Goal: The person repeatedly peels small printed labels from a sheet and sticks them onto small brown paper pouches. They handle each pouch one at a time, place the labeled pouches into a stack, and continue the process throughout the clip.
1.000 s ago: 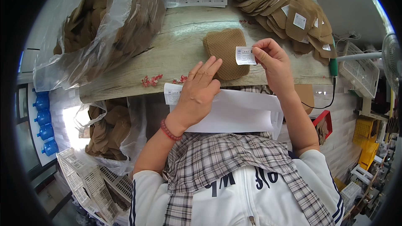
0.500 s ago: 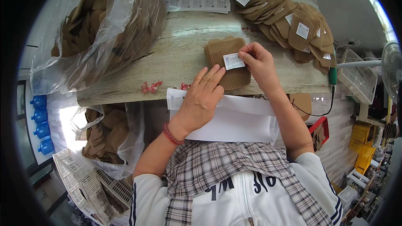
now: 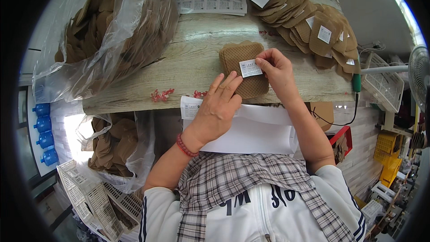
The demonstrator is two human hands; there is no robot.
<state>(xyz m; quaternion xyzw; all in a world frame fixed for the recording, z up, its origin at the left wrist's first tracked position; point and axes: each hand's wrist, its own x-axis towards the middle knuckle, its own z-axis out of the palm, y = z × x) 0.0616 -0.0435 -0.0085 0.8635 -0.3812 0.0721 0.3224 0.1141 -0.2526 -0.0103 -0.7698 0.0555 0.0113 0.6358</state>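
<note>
A small stack of brown perforated pads (image 3: 242,54) with rounded corners lies near the front edge of the table. On top of it sits a small white printed label (image 3: 250,68). The thumb and forefinger of my right hand (image 3: 278,70) pinch the label's right end. My left hand (image 3: 218,110) is open, its outstretched fingertips resting at the label's left side on the top pad. Below that hand, a white label sheet (image 3: 255,130) hangs over my lap, with a printed label strip at its left end.
A clear plastic bag (image 3: 134,40) full of brown pads fills the table's left side. Labelled pads (image 3: 320,33) are heaped at the far right, and label sheets (image 3: 210,0) lie at the back. A green-handled tool (image 3: 356,82) with a cord is at the right edge.
My left hand has shifted slightly right and down. The right hand keeps its pinch on the label, which has hardly moved.
</note>
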